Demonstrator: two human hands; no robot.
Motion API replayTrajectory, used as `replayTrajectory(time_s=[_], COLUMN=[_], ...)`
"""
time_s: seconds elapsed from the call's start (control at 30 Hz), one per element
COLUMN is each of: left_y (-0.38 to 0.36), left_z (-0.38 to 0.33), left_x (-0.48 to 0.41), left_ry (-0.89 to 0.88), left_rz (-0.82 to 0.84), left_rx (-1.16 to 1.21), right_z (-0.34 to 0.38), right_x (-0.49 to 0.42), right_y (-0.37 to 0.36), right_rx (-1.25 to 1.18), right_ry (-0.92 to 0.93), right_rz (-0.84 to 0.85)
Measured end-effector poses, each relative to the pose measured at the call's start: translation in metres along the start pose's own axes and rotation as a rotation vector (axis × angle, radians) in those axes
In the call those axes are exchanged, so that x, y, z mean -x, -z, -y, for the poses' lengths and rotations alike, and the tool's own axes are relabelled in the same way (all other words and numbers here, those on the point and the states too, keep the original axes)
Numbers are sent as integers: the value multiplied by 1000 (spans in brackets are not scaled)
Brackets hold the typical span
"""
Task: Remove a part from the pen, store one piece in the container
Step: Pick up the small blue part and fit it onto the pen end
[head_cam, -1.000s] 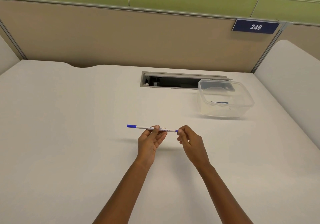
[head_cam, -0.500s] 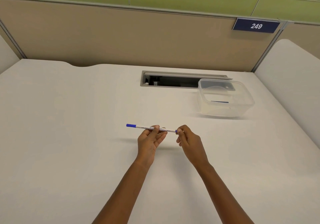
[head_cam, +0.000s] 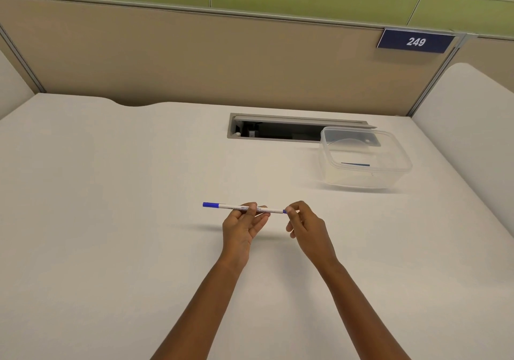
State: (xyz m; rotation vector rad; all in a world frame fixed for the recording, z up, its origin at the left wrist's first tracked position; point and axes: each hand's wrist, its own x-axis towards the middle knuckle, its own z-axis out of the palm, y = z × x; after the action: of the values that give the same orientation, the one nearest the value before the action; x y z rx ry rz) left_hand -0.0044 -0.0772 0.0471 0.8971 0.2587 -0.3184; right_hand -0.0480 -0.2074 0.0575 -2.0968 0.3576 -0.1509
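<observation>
While the left hand [head_cam: 244, 227] is pinching the white pen [head_cam: 244, 208] mid-barrel above the desk [head_cam: 111, 220], the right hand [head_cam: 304, 224] is gripping its blue end, near the clear container [head_cam: 364, 156].

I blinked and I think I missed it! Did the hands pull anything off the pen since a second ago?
No, nothing visibly changed. The left hand grips the middle of the pen as before, and the right hand pinches its blue right end exactly as it did. No part has come off. The clear container sits in the same spot with the thin blue piece inside.
</observation>
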Motion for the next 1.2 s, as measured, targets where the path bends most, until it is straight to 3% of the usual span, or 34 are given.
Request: replayTrajectory(time_s=[0.2, 0.43, 0.67, 0.77, 0.9, 1.2], left_y=[1, 0, -1, -2, -3, 0], left_z=[5, 3, 1, 2, 1, 1], left_x=[1, -1, -1, -1, 0, 0], left_ry=[-7, -4, -21, -20, -30, -34], left_rz=[35, 5, 50, 66, 71, 59], left_rx=[-58, -17, -42, -42, -57, -49], right_z=[-1, 3, -3, -1, 5, -3], right_x=[0, 1, 7, 4, -1, 7], right_y=[-3, 1, -3, -4, -2, -3], right_rx=[93, 47, 303, 176, -181, 174], right_ry=[18, 32, 176, 74, -149, 127], right_rz=[-77, -15, -98, -83, -3, -38])
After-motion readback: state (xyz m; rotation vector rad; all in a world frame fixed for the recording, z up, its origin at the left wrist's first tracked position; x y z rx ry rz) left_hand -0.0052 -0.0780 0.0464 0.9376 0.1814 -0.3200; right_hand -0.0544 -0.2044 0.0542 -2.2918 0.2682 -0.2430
